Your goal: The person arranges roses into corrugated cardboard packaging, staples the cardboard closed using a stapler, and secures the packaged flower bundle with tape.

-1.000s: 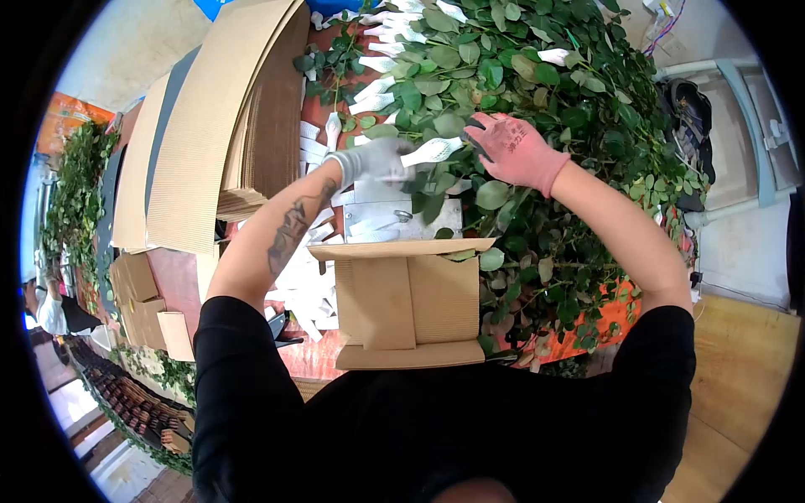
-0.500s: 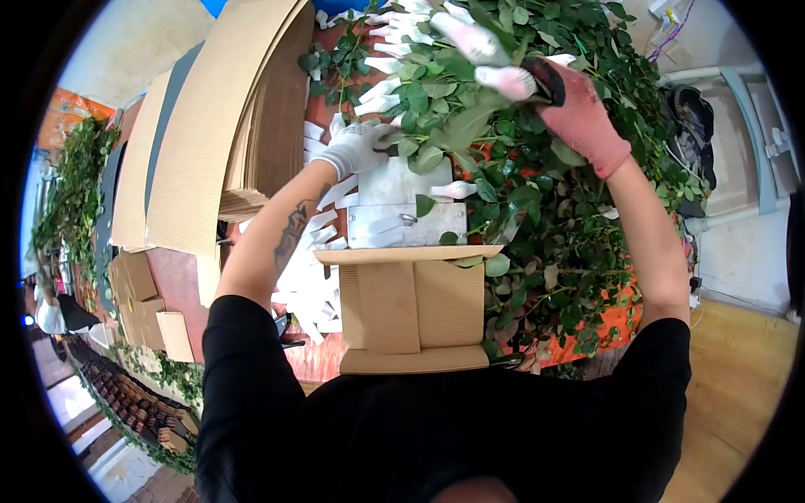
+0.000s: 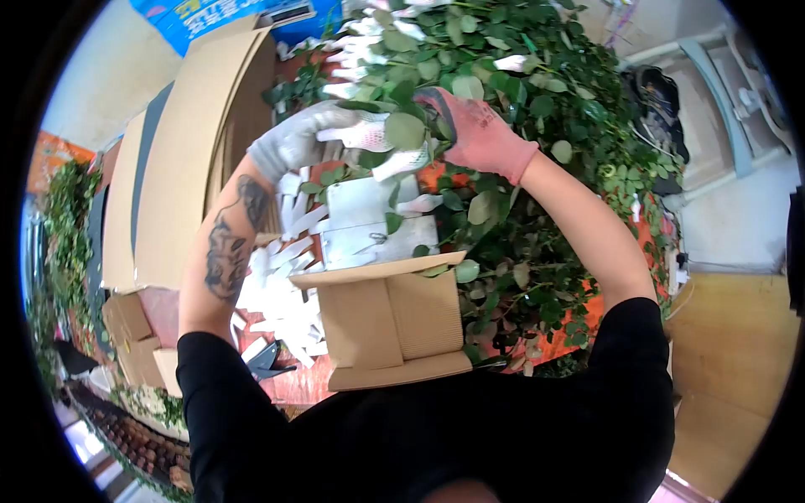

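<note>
My right hand (image 3: 482,134), in a pink glove with dark fingertips, is closed round the leafy stems of roses. Their buds wear white mesh sleeves; one sleeved bud (image 3: 369,134) points left, with another (image 3: 402,162) just below it. My left hand (image 3: 303,138), gloved in grey-white, curls its fingers round the tip of the upper bud. Leaves hide part of both grips. Beneath the hands lies a metal plate (image 3: 360,205), with a sleeved rose bud (image 3: 419,204) at its right edge. A folded cardboard piece (image 3: 360,323) stands in front of my body.
White strips (image 3: 285,298) are scattered left of the plate, beside a dark grey tool (image 3: 267,359). Cardboard sheets (image 3: 180,184) stack at the left. Leafy rose stems (image 3: 537,243) pile up on the right, and more sleeved buds (image 3: 356,54) lie at the back. A blue printed box (image 3: 235,25) is behind.
My right hand has brought the sleeved roses left and down, over the metal plate. My left hand has lifted off the strips and met the buds. The view has shifted slightly.
</note>
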A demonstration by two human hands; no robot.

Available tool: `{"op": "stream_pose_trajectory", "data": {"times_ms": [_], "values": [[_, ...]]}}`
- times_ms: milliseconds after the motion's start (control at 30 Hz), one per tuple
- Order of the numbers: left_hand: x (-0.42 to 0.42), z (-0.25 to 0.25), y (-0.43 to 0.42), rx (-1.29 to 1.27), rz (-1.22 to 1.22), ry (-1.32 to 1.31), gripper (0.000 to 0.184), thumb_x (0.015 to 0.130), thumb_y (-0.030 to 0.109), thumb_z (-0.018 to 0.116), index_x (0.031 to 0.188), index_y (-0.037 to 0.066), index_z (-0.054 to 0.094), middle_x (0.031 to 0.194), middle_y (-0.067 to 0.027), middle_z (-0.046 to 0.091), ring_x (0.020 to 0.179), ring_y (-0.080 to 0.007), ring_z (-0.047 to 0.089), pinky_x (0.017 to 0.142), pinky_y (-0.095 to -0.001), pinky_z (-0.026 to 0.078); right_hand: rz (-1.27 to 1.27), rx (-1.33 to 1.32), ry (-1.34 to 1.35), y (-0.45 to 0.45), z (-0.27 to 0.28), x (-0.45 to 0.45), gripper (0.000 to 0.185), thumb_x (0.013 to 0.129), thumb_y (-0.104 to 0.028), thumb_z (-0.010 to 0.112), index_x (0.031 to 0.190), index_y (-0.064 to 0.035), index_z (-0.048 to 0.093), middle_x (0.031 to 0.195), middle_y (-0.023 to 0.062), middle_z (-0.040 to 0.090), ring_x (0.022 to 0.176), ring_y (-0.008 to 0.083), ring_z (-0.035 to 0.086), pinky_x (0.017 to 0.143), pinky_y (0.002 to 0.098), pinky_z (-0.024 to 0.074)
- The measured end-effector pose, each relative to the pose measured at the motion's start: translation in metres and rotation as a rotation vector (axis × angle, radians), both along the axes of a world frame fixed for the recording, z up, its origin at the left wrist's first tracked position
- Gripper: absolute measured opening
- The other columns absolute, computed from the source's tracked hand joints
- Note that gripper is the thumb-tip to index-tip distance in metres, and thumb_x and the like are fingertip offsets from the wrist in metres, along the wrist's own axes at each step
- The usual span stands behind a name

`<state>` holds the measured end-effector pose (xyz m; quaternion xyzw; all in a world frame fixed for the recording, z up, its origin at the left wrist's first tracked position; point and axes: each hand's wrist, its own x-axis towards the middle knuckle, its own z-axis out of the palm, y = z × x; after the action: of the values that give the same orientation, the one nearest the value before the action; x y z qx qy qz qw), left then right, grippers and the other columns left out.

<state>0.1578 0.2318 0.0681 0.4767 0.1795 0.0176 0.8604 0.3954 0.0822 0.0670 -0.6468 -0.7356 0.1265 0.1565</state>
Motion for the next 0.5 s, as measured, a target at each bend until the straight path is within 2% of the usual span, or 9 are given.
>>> {"op": "stream_pose_trajectory", "data": {"times_ms": [67,133,167,200,233,333,433,467,500], "values": [[0.012,0.004,0.005,-0.418,0.029,-0.114,0.05,0.089,0.033,0.062,0.124,-0.001,0.05,0.109,-0.0117,0.061,0.087,-0.0145,0.061,0.072,-0.0301,0.055,-0.045,0.112,-0.139,-0.018,0.026,0.011,0.082,0.064,-0.015,0.074,0.137,-0.0116,0.036,0.125,0.012,0.054,0.112,0.0275,0.054,0.095,0.0384,0.04],[0.016,0.014,0.008,-0.407,-0.186,-0.27,0.066,0.09,0.049,0.054,0.129,-0.004,0.045,0.109,-0.0121,0.06,0.088,-0.0178,0.059,0.08,-0.0329,0.05,-0.057,0.332,-0.218,-0.038,0.063,0.031,0.08,0.063,-0.01,0.073,0.136,-0.0113,0.039,0.125,0.0112,0.055,0.112,0.0278,0.054,0.095,0.0367,0.0401],[0.015,0.037,-0.014,-0.019,-0.126,-0.427,0.071,0.09,0.053,0.052,0.131,-0.004,0.044,0.108,-0.0117,0.059,0.088,-0.0182,0.057,0.083,-0.0331,0.048,-0.026,0.685,-0.305,-0.052,0.067,0.061,0.076,0.066,-0.012,0.074,0.134,-0.0077,0.041,0.126,0.01,0.054,0.11,0.0261,0.054,0.094,0.0356,0.0406],[0.011,0.04,-0.016,0.044,-0.062,-0.439,0.073,0.09,0.056,0.048,0.132,-0.005,0.043,0.11,-0.0101,0.059,0.091,-0.0171,0.056,0.085,-0.0313,0.044,-0.086,0.916,-0.28,-0.068,0.076,0.1,0.054,0.074,-0.017,0.07,0.122,-0.0043,0.049,0.107,0.0102,0.062,0.095,0.0219,0.061,0.087,0.0337,0.0474],[0.002,0.043,-0.017,0.133,-0.05,-0.471,0.07,0.092,0.053,0.047,0.132,-0.004,0.043,0.109,-0.0088,0.059,0.094,-0.0165,0.054,0.085,-0.0313,0.044,-0.523,0.598,0.172,-0.099,0.105,0.112,0.039,0.082,-0.018,0.065,0.116,-0.0012,0.055,0.103,0.0082,0.063,0.092,0.0174,0.059,0.086,0.0321,0.047],[-0.039,0.042,-0.029,0.323,0.068,-0.377,0.069,0.091,0.055,0.046,0.133,0.0,0.042,0.111,-0.0081,0.057,0.097,-0.0173,0.055,0.084,-0.0337,0.045,-0.634,0.974,-0.107,-0.196,0.153,0.243,0.026,0.09,-0.016,0.053,0.108,-0.0018,0.065,0.101,0.0067,0.066,0.091,0.017,0.06,0.085,0.0307,0.0462],[-0.086,0.025,-0.04,0.277,0.141,-0.349,0.069,0.09,0.055,0.047,0.132,0.001,0.042,0.112,-0.0084,0.056,0.096,-0.0168,0.056,0.082,-0.0337,0.047,-0.893,1.115,-0.228,-0.301,0.193,0.282,0.029,0.09,-0.019,0.049,0.109,-0.0036,0.065,0.109,0.0086,0.065,0.1,0.0232,0.06,0.092,0.0335,0.0437],[-0.102,0.023,-0.045,0.299,0.167,-0.326,0.07,0.089,0.056,0.048,0.132,0.002,0.042,0.11,-0.0081,0.057,0.094,-0.0169,0.056,0.081,-0.0337,0.047,-1.035,1.022,-0.41,-0.337,0.202,0.289,0.032,0.09,-0.023,0.049,0.112,-0.005,0.063,0.112,0.0087,0.064,0.103,0.0235,0.058,0.094,0.0337,0.0427],[-0.117,0.022,-0.052,0.318,0.196,-0.299,0.071,0.088,0.058,0.049,0.131,0.002,0.043,0.108,-0.0079,0.057,0.093,-0.0169,0.057,0.081,-0.0336,0.048,-1.268,0.739,-0.746,-0.374,0.211,0.286,0.035,0.089,-0.028,0.049,0.114,-0.0064,0.061,0.116,0.0088,0.062,0.106,0.0238,0.057,0.096,0.0338,0.0417]]}}
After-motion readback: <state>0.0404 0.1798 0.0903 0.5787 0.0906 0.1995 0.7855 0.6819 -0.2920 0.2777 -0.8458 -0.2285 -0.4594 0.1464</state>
